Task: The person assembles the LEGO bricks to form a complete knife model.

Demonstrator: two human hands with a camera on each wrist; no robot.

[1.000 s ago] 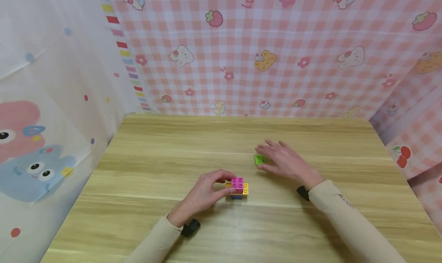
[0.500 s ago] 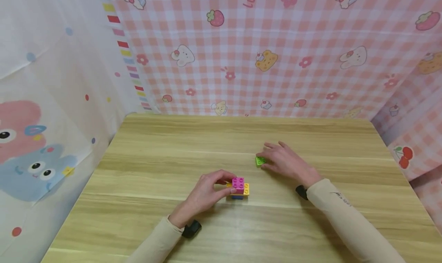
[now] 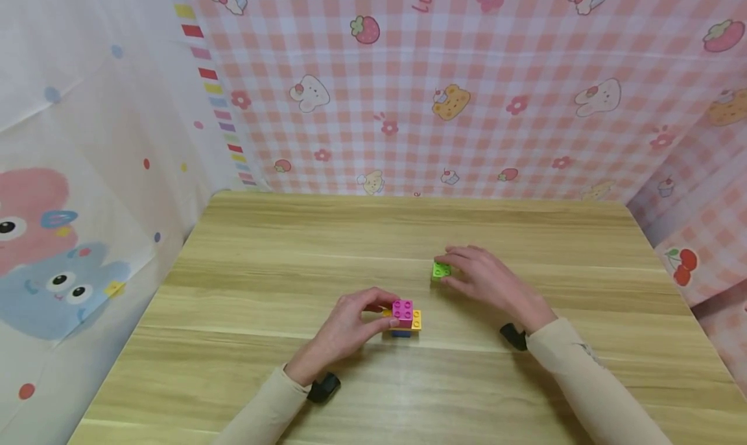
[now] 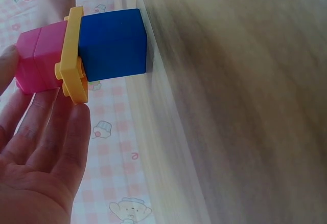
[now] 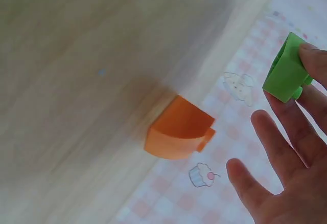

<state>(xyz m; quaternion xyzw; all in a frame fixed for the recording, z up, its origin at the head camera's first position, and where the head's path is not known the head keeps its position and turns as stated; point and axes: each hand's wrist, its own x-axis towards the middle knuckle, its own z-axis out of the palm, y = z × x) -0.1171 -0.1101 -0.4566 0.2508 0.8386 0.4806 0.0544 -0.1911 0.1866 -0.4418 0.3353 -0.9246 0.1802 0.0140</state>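
Observation:
My left hand [image 3: 350,322] holds a small stack of toy building bricks by its pink top. In the left wrist view, the pink part [image 4: 42,58] shows a seam, with a yellow plate [image 4: 74,55] under it and a blue brick [image 4: 113,45] at the bottom, on or close to the tabletop. Farther back, my right hand [image 3: 490,283] pinches a green brick [image 3: 440,272] between thumb and fingers. The right wrist view shows that green brick [image 5: 285,70] raised off the wood, studs toward the palm, its other fingers spread.
An orange brick [image 5: 179,129] with a curved side stands on the table near the right hand; in the head view that hand hides it. The wooden tabletop [image 3: 262,250] ends at a pink checked cloth [image 3: 385,108] behind and a white printed cloth [image 3: 117,140] on the left.
My right hand's thumb and fingers have closed on the green brick, which now sits slightly higher. The left hand and its stack have barely moved.

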